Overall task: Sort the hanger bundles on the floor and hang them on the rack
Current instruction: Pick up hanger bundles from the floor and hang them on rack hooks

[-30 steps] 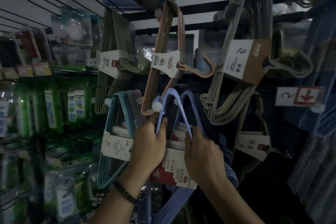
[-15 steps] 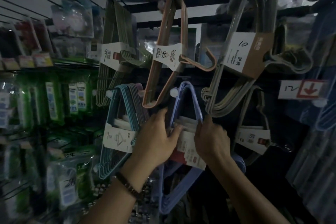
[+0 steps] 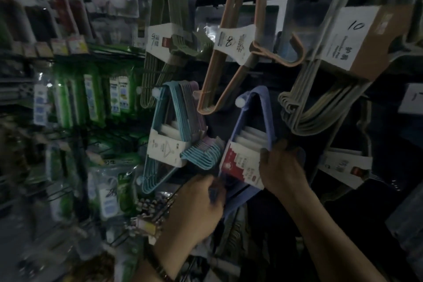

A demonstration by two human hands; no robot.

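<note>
We find the periwinkle hanger bundle [image 3: 254, 119] hung by its top corner over a white-capped peg [image 3: 240, 101] on the rack, just right of the teal hanger bundle [image 3: 160, 135] and under the low end of the orange hanger bundle [image 3: 217, 80]. The right hand [image 3: 282, 167] has its fingers curled round the bundle's right arm, beside the red-and-white paper sleeve [image 3: 242, 165]. The left hand [image 3: 196, 204] is blurred, but we read its fingers as closed on the bundle's lower left bar. As we judge it, the bundle sits close to the capped tip, not deep on the peg, so a release now, or a small tug outward, could let it slide off and drop. A second risk is the crowding. The teal bundle's hooks reach nearly to the sleeve, and the orange bundle's loop hangs just above. Swinging the periwinkle bundle left could snag those hooks and drag a neighbour loose. We also think gripping by the paper sleeve could tear it and let the hangers fan apart. The beige hanger bundle [image 3: 320, 103] to the right looks far enough away to stay clear.
</note>
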